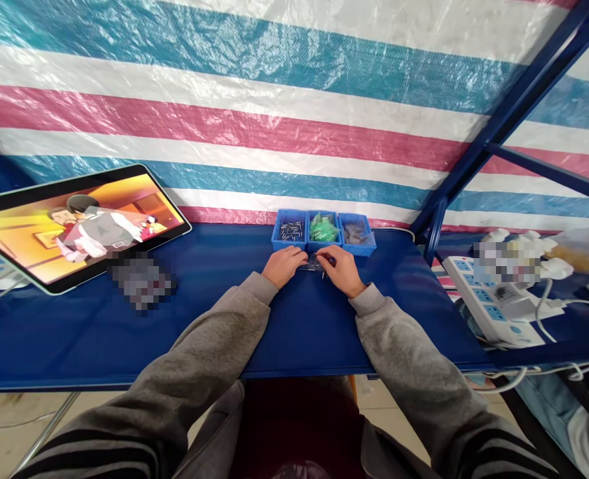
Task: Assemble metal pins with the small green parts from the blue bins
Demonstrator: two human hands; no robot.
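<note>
Both hands meet over the desk, just in front of three small blue bins. A small clear plastic bag [312, 262] lies between them. My left hand [284, 266] is closed, fingertips pinching the bag's left side. At its right side my right hand [344, 271] is closed too, thumb and finger on the bag; a thin dark piece shows under these fingers, too small to name. The left bin [275, 243] holds loose metal screws [291, 231]. Green plastic pieces [324, 227] fill the middle bin [317, 253]. In the right bin [367, 250] are clear plastic bags [356, 233].
A tablet [90, 223] playing a cartoon leans at the left of the blue desk [215, 293], beside a blurred dark object [142, 281]. Power strips [491, 303] with plugs and white cables stand at the right. A striped plastic sheet [254, 126] hangs behind; blue metal posts [478, 143] rise at right.
</note>
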